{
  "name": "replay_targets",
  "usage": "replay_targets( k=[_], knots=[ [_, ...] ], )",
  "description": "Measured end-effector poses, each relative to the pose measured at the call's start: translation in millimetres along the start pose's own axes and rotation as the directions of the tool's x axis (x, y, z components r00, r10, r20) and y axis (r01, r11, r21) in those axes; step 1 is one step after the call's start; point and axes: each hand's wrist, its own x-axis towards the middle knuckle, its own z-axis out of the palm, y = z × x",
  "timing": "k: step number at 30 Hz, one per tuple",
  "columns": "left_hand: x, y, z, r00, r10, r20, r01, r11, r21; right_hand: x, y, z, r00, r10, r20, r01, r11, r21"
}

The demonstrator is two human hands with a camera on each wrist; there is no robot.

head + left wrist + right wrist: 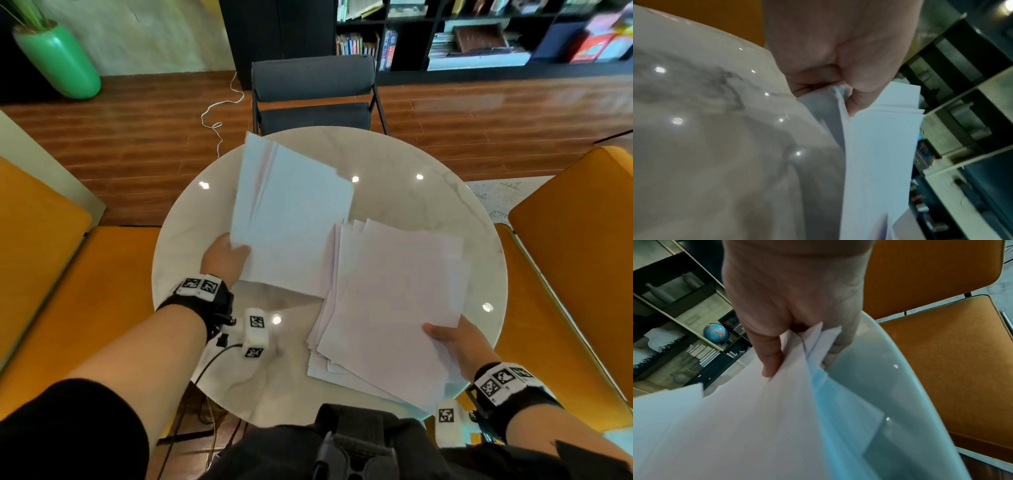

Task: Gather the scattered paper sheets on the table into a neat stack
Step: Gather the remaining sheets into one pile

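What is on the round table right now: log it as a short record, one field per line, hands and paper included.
surface: round marble table
left hand: pinches the left bundle of sheets by its near corner
right hand: grips the right bundle of sheets at its near right corner
bundles: two, fanned and uneven, overlapping near the table's middle
stack state: not yet merged or squared
around table: orange chairs at both sides, grey chair at the far side

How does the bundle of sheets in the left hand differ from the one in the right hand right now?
The left bundle is fairly squared, with edges nearly flush; the right bundle is fanned, with many offset edges. The left hand pinches its bundle at the near left corner; the right hand pinches its bundle at the near right corner. Both are plain white sheets held over the table.
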Motion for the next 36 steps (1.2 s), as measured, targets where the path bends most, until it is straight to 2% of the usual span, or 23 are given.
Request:
replay_targets(
  k=[3, 5, 8, 11, 14, 17, 20, 21, 23, 25, 26, 28, 31, 33, 36],
  knots=[
    [7.7, 11.4, -19.4, 0.995, -0.052, -0.089, 0.036, 0.984, -0.177, -8.7, -9.9, 2.9, 1.000, 0.000, 0.003, 0.000, 1.000, -0.010],
    [12.1, 19.3, -26.1, 0.993, -0.072, -0.094, 0.045, 0.964, -0.262, -13.0, -14.0, 3.6, 1.000, -0.008, 0.001, 0.008, 1.000, -0.002],
    [15.1, 25.9, -21.7, 0.996, -0.074, 0.050, 0.088, 0.919, -0.384, -16.0, -17.3, 4.6, 1.000, 0.001, -0.010, -0.001, 1.000, 0.001],
    [-1.3, 33.5, 0.7, 0.971, -0.006, 0.239, 0.108, 0.904, -0.414, -15.1, -16.2, 6.0, 1.000, 0.019, -0.016, -0.019, 1.000, -0.015],
    [-21.9, 29.3, 33.4, 0.940, 0.011, 0.341, 0.100, 0.946, -0.308, -10.5, -10.6, 4.7, 0.999, 0.029, -0.014, -0.030, 0.999, -0.036],
    [-35.0, 12.1, 61.9, 0.899, -0.035, 0.437, 0.059, 0.997, -0.042, -16.8, -16.3, 5.2, 1.000, 0.019, -0.009, -0.020, 0.991, -0.131],
    [-42.5, -1.6, 78.9, 0.865, -0.105, 0.491, 0.019, 0.984, 0.177, -16.3, -15.9, 7.7, 0.996, 0.043, -0.075, -0.053, 0.991, -0.126],
    [-43.8, -3.7, 82.0, 0.860, -0.134, 0.492, 0.033, 0.977, 0.210, -11.5, -11.7, 6.8, 0.990, 0.072, -0.119, -0.085, 0.990, -0.111],
    [-43.1, -5.2, 85.0, 0.856, -0.168, 0.489, 0.073, 0.976, 0.207, -5.1, -6.3, 4.2, 0.972, 0.164, -0.168, -0.160, 0.986, 0.037],
    [-40.2, -2.9, 85.9, 0.866, -0.155, 0.476, 0.072, 0.979, 0.188, -8.4, -9.3, 6.8, 0.951, 0.253, -0.175, -0.230, 0.963, 0.141],
    [-39.0, 0.1, 87.7, 0.869, -0.144, 0.473, 0.043, 0.975, 0.217, -12.4, -13.5, 8.3, 0.953, 0.254, -0.168, -0.231, 0.962, 0.148],
    [-41.5, 8.5, 92.4, 0.863, -0.121, 0.490, -0.041, 0.951, 0.308, -19.4, -21.8, 12.5, 0.974, 0.162, -0.160, -0.163, 0.987, 0.009],
    [-58.2, 20.0, 108.6, 0.812, -0.122, 0.571, -0.174, 0.883, 0.437, -22.0, -30.6, 17.5, 0.992, 0.062, -0.108, -0.074, 0.991, -0.112],
    [-69.4, 24.2, 121.3, 0.768, -0.150, 0.622, -0.238, 0.835, 0.496, -18.1, -32.7, 18.8, 0.997, 0.046, -0.066, -0.049, 0.998, -0.049],
    [-74.0, 26.8, 128.7, 0.730, -0.197, 0.654, -0.239, 0.823, 0.515, -10.6, -31.0, 19.4, 0.997, 0.070, -0.011, -0.069, 0.993, 0.100]
  ],
)
